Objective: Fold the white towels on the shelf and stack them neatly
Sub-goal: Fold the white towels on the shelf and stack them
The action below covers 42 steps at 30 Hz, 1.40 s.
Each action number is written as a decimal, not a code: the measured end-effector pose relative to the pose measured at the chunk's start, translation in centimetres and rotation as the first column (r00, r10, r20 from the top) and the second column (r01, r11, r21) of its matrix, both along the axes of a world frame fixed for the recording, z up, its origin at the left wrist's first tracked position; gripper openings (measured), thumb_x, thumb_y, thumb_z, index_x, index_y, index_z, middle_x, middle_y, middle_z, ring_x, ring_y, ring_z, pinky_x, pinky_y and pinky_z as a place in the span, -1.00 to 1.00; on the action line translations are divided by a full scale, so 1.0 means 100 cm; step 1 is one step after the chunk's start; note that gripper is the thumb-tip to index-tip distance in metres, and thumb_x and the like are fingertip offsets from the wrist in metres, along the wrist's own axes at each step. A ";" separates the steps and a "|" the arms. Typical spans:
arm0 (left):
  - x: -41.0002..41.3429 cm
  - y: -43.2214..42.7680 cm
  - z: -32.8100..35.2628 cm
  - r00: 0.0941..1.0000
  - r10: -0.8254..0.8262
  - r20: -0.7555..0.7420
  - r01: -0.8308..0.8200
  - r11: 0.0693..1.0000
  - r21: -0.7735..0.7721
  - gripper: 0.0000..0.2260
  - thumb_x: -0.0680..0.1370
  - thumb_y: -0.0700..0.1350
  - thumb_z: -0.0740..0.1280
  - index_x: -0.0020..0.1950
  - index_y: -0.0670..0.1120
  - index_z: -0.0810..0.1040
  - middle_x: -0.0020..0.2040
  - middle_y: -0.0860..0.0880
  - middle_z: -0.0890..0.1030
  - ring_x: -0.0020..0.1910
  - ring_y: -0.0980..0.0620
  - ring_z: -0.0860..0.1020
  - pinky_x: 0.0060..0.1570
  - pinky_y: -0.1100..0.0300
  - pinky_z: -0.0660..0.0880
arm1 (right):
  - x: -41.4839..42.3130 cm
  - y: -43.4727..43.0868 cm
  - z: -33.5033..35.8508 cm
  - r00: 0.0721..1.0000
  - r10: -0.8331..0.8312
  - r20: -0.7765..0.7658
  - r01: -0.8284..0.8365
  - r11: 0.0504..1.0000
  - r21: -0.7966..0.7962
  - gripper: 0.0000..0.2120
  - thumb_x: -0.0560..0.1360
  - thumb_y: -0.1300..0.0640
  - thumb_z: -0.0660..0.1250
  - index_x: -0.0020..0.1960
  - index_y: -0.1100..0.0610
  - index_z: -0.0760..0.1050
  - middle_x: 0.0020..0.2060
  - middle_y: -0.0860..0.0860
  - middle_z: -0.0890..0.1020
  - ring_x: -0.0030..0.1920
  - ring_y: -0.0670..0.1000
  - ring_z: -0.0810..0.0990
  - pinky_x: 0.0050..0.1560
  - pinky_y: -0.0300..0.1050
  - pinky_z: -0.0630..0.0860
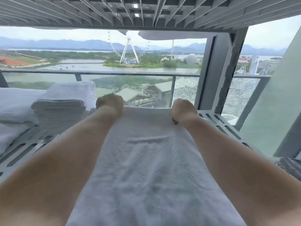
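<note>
A white towel [149,163] lies stretched lengthwise over the grey slotted shelf [216,123], running from the bottom of the view to the far edge. My left hand [110,103] grips its far left corner in a fist. At the far right corner my right hand [183,110] is closed on the towel as well. Both forearms reach forward along the towel's sides. To the left stands a stack of folded white towels [65,103].
More white linen [14,105] lies piled at the far left of the shelf. Another slotted shelf [146,12] hangs overhead with towel edges drooping from it. Behind the shelf are a glass railing [130,74] and a dark window frame post [218,70].
</note>
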<state>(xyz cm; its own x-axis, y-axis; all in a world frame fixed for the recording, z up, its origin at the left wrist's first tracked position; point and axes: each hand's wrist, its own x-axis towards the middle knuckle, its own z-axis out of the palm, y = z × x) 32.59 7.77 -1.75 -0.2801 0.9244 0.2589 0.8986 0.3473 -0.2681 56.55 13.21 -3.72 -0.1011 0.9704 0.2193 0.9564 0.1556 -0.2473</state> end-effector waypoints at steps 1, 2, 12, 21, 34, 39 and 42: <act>-0.004 0.005 -0.003 1.000 0.000 0.008 -0.001 0.996 0.088 -0.73 0.52 -0.24 0.27 0.19 -0.12 0.59 0.10 -0.15 0.63 0.09 -0.20 0.61 -0.10 0.01 0.51 | 0.000 0.006 0.002 1.000 0.005 -0.017 -0.004 0.997 0.073 -0.84 0.43 0.34 0.24 -0.07 0.17 0.54 -0.22 0.04 0.62 -0.09 0.12 0.64 -0.16 -0.11 0.49; -0.006 0.009 -0.007 1.000 0.002 0.015 -0.004 0.990 0.140 -0.72 0.51 -0.27 0.24 0.18 -0.12 0.59 0.08 -0.17 0.63 0.07 -0.21 0.62 -0.12 0.02 0.49 | 0.001 0.012 0.003 0.999 0.016 -0.028 -0.013 0.993 0.117 -0.80 0.47 0.32 0.21 0.02 0.15 0.54 -0.12 0.07 0.62 -0.05 0.14 0.61 -0.13 -0.08 0.49; -0.018 0.007 -0.044 1.000 -0.005 -0.013 0.007 0.986 0.169 -0.88 0.56 -0.11 0.31 0.02 -0.08 0.61 -0.05 -0.08 0.62 -0.10 -0.13 0.64 -0.26 0.13 0.44 | 0.004 0.036 -0.046 0.989 -0.029 0.145 0.001 0.982 0.190 -0.75 0.53 0.29 0.21 0.10 0.16 0.62 0.16 0.16 0.51 0.18 0.19 0.47 0.11 0.06 0.55; -0.033 -0.012 -0.041 0.979 -0.127 0.156 0.058 0.921 0.386 -0.75 0.61 0.03 0.27 -0.04 -0.11 0.61 -0.07 -0.12 0.59 -0.12 -0.16 0.58 -0.24 0.07 0.47 | 0.025 0.025 -0.052 0.990 0.142 -0.008 -0.115 0.836 0.536 -0.95 0.43 0.20 0.29 -0.11 0.15 0.48 -0.29 0.08 0.59 -0.24 0.15 0.54 -0.06 0.00 0.41; -0.027 -0.077 -0.054 0.869 -0.229 0.438 -0.042 0.848 0.528 -0.77 0.50 -0.27 0.22 0.11 -0.15 0.58 0.12 -0.25 0.50 0.16 -0.28 0.45 0.02 -0.08 0.47 | 0.055 -0.060 -0.038 0.946 0.248 0.209 -0.325 0.709 0.626 -0.90 0.37 0.22 0.33 -0.13 0.15 0.57 -0.38 0.09 0.61 -0.31 0.17 0.58 -0.32 -0.09 0.46; -0.019 -0.102 -0.067 0.974 -0.093 0.208 0.018 0.942 0.336 -0.79 0.50 -0.24 0.23 0.06 -0.09 0.60 0.00 -0.16 0.57 0.06 -0.22 0.52 -0.14 0.02 0.47 | 0.067 -0.088 -0.059 0.939 -0.027 0.343 -0.147 0.871 0.469 -0.88 0.42 0.22 0.27 -0.16 0.12 0.59 -0.39 0.09 0.60 -0.33 0.14 0.58 -0.14 -0.02 0.49; -0.009 -0.114 -0.076 0.998 -0.065 0.018 0.059 0.969 0.242 -0.76 0.52 -0.23 0.23 0.10 -0.10 0.62 0.06 -0.13 0.59 0.10 -0.18 0.52 0.04 0.01 0.44 | 0.075 -0.097 -0.072 0.907 -0.196 0.372 0.038 0.919 0.392 -0.78 0.45 0.28 0.21 -0.06 0.11 0.60 -0.21 0.11 0.63 -0.15 0.16 0.60 -0.05 0.01 0.50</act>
